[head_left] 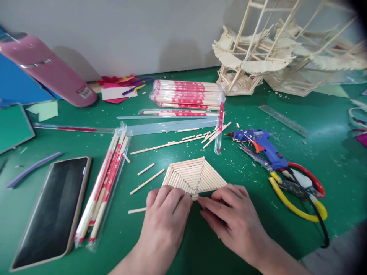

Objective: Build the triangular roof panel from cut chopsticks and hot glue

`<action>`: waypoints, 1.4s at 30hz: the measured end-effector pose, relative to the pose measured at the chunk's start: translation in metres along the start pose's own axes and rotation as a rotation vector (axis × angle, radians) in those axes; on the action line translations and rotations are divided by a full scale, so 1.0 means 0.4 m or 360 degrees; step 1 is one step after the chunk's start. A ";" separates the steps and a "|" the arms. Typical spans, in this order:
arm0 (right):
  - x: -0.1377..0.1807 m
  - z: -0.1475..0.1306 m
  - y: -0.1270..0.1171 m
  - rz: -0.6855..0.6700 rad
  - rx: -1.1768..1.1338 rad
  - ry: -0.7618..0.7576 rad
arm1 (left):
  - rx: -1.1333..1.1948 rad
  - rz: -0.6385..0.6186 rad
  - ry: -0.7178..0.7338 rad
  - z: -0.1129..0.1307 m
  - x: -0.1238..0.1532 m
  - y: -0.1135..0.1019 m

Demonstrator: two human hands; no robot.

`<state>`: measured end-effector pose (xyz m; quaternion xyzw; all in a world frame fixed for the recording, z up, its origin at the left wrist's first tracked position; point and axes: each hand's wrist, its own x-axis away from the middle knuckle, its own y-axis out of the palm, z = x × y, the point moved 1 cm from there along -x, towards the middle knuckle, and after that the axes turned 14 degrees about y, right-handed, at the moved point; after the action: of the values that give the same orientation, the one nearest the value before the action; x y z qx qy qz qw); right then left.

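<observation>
A fan-shaped panel of short wooden sticks (197, 172), laid in angled rows, lies on the green table in front of me. My left hand (168, 210) is closed over its lower left edge, the thumb hidden. My right hand (233, 212) is at the lower right corner, fingers bent and pinched inward. Between the two hands, at the panel's lower middle point, a tiny stick piece (195, 197) shows beside my right index fingertip. Part of a cut stick (137, 211) pokes out left of my left hand. Loose cut sticks (147, 181) lie to the left of the panel.
A blue glue gun (258, 143) and cutters with red and yellow handles (298, 208) lie right. Wrapped chopsticks (189, 93) are behind, more wrapped chopsticks (104, 187) and a phone (51, 210) left. A pink bottle (51, 68) and stick-built structures (243, 57) stand at the back.
</observation>
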<state>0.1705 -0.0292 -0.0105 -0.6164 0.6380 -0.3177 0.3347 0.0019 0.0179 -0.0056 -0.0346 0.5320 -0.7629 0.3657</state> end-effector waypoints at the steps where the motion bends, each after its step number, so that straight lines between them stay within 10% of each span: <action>1: 0.000 0.000 0.000 0.0001 0.0001 -0.0003 | 0.0001 -0.0001 0.0004 0.000 0.000 0.000; 23: 0.009 0.015 -0.034 0.0242 -0.0157 -0.0097 | -0.0016 -0.0134 0.0076 -0.001 -0.006 -0.012; 33: 0.008 0.238 -0.213 0.1023 0.0290 0.0737 | -0.0082 -0.0065 0.0105 -0.004 -0.005 -0.005; 42: -0.043 0.292 -0.249 0.0768 0.0253 0.0859 | -0.0137 -0.0121 0.0122 -0.003 0.000 -0.003</action>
<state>0.3234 -0.0151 0.0045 -0.3142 0.8037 -0.4294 0.2665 0.0008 0.0193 -0.0051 -0.0412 0.5763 -0.7534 0.3139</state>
